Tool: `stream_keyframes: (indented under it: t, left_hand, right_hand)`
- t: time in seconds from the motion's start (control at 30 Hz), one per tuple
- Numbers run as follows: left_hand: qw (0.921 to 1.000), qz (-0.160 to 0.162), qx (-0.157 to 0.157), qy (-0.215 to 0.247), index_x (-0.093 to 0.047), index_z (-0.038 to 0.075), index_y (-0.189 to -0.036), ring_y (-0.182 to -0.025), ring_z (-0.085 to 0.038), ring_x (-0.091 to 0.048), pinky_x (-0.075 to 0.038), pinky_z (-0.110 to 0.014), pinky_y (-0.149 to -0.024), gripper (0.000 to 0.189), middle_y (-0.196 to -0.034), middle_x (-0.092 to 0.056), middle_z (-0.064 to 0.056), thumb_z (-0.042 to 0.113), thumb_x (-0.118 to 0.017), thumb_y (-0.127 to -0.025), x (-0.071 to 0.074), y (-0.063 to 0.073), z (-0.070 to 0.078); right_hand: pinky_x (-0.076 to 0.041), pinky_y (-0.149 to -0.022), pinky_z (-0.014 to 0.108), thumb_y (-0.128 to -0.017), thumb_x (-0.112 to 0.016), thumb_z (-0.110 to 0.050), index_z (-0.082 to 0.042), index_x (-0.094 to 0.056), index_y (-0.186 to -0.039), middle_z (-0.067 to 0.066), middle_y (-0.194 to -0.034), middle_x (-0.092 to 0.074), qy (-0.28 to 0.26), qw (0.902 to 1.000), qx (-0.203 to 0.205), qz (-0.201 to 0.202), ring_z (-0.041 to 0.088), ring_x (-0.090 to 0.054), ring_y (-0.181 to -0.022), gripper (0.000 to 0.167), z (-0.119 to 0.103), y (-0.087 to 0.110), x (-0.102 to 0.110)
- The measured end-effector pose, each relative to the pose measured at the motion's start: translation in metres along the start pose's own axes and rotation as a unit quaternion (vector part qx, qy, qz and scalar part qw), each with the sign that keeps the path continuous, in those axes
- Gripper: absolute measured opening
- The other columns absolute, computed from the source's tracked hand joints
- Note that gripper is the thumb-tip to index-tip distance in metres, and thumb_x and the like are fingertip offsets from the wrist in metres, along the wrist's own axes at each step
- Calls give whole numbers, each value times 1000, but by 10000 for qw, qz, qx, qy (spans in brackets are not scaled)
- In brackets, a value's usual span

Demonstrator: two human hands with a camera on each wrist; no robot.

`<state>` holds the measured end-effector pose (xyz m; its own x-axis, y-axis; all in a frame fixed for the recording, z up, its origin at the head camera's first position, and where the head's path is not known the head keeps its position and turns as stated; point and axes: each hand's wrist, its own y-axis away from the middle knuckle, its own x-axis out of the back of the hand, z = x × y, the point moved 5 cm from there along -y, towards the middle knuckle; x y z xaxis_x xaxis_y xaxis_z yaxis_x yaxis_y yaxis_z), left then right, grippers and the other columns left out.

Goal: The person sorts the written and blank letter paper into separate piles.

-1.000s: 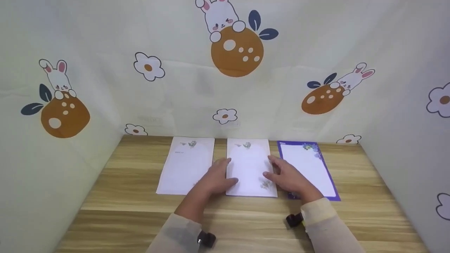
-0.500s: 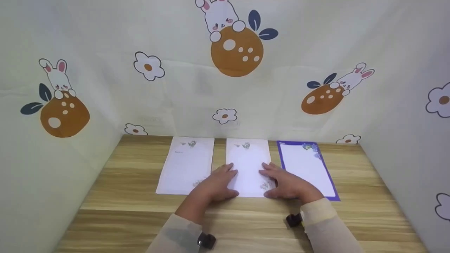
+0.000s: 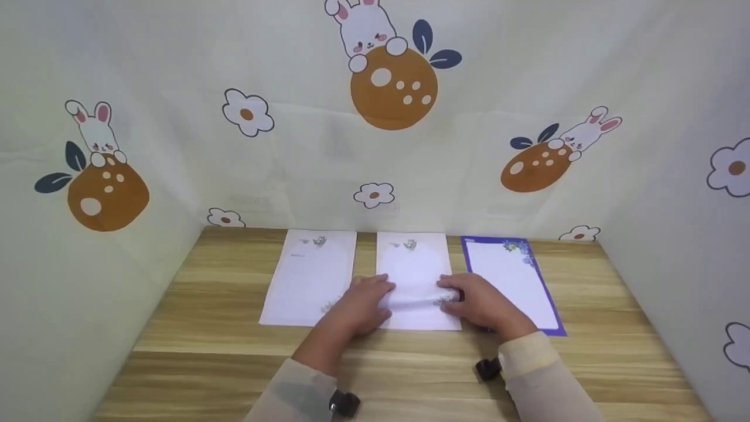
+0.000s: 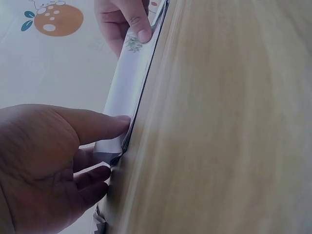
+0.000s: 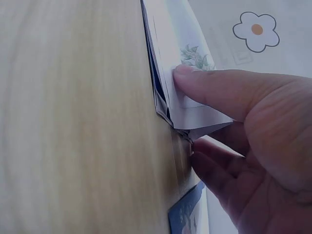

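A white sheet of stationery paper [image 3: 413, 264] with small flower prints lies in the middle of the table, atop other layers whose edges show in the wrist views. My left hand [image 3: 364, 305] pinches its left edge, thumb on top. Opposite, my right hand [image 3: 483, 302] pinches the right edge, its thumb [image 5: 195, 83] beside the printed flowers. Between the hands the paper bends up in a low ridge. In the left wrist view the near corner of the paper [image 4: 114, 141] curls over the fingers, which are partly hidden beneath it.
To the left lies a similar white sheet [image 3: 304, 287], partly under my left forearm. A purple-bordered sheet [image 3: 515, 281] is on the right, overlapped by my right hand. Behind the wooden table [image 3: 193, 316] hangs a printed cloth [image 3: 304, 164].
Both hands have shifted from resting at the middle sheet's sides to pinching its edges. The thumbs have drawn in toward the fingers, and the paper has buckled upward near its lower part.
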<state>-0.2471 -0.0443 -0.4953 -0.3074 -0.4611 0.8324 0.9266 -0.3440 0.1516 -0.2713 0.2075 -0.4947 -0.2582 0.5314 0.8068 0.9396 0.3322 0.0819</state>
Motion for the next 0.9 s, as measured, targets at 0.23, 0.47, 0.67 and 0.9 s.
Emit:
stream_keyframes:
  t: [0.23,0.47,0.67,0.9]
  left_hand:
    - [9998,70,-180,61,-57,17,-155,-161,-33,-36,-34,-51,-133,54,-169,-47,-6,20,-69,-102,2,-1,1]
    - [9991,231,-11,366,-60,16,-152,-162,-34,-36,-31,-53,-134,52,-170,-46,-7,35,-67,-104,3,-4,-1]
    - [9931,593,488,883,-60,13,-152,-161,-36,-38,-31,-55,-134,49,-169,-46,-13,28,-64,-106,6,-7,-5]
    - [9850,814,822,1280,-58,13,-153,-157,-34,-44,-35,-53,-132,51,-164,-53,-11,16,-68,-103,9,-9,-4]
  right_hand:
    - [-43,-125,57,-89,-86,-15,-13,-75,-135,10,-144,-72,-66,9999,-64,144,39,-59,-144,48,0,0,2]
    - [-43,-126,56,-89,-87,-31,-12,-76,-133,9,-150,-68,-274,9989,-317,216,36,-58,-146,48,2,1,6]
    - [-54,-109,49,-94,-83,-28,-14,-75,-133,9,-125,-74,-362,9956,-724,471,29,-67,-118,42,2,-1,9]
    - [-57,-98,44,-92,-83,-19,-10,-69,-143,6,-113,-71,-459,9938,-752,679,21,-62,-105,53,2,1,13]
